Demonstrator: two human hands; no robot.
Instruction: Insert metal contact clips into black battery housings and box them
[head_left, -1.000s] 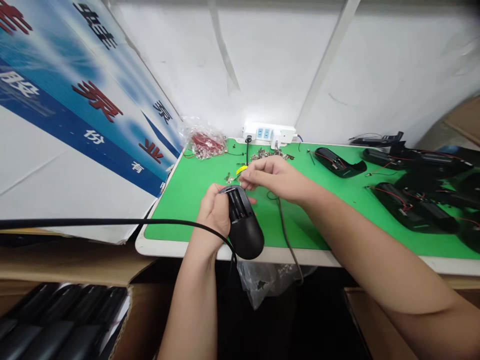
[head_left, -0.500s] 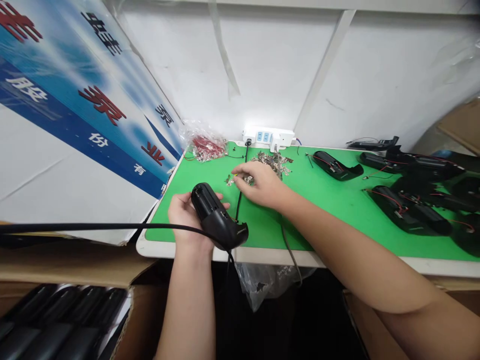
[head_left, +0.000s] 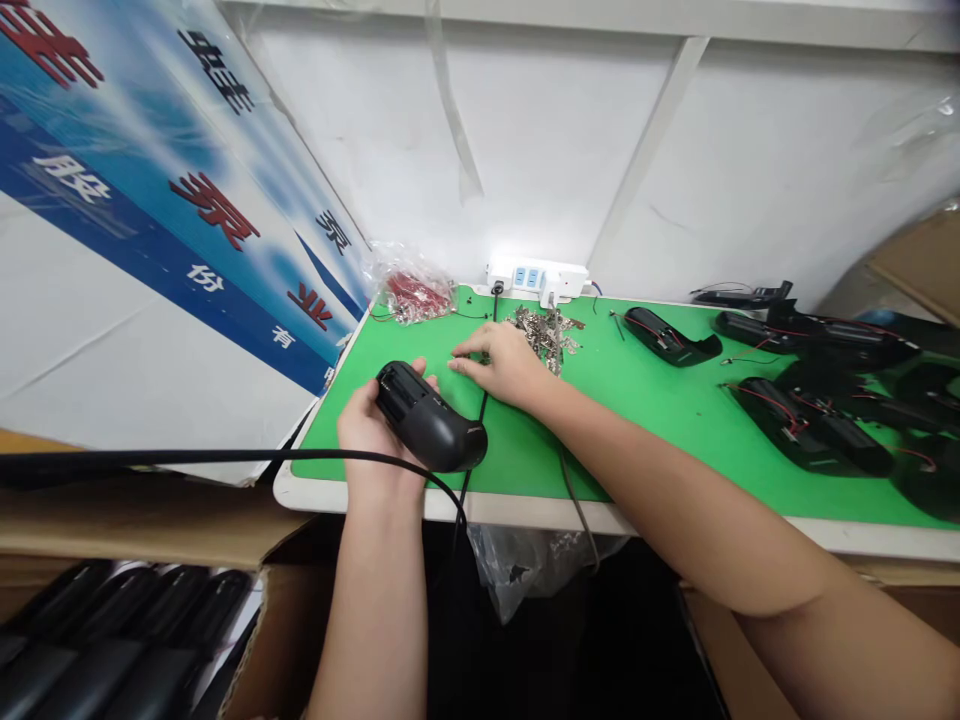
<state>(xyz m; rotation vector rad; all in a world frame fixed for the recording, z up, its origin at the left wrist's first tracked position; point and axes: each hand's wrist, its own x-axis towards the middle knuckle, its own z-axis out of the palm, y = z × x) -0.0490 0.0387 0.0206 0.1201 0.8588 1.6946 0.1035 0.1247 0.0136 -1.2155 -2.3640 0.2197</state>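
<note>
A black plastic housing (head_left: 433, 425) with a long open recess rests in my left hand (head_left: 367, 425), whose fingers wrap round its far side. Its rounded end points right, towards me. My right hand (head_left: 504, 365) is above the green mat, just left of a pile of small metal contact pieces (head_left: 541, 330). Thumb and forefinger come close together in a pinch, tips pointing left at the housing. Whatever is between them is too small to make out. A black cable (head_left: 485, 400) runs under the right hand.
A white power strip (head_left: 536, 278) lies against the wall. Left of it sits a clear bag of red wires (head_left: 416, 295). More black housings with red wires (head_left: 810, 430) crowd the right side. A carton of black housings (head_left: 112, 630) stands below left; a black cable (head_left: 225, 456) crosses in front.
My left hand has turned the housing so its smooth outer side shows more, and raised it slightly. My right hand has shifted a little left, away from the metal pieces.
</note>
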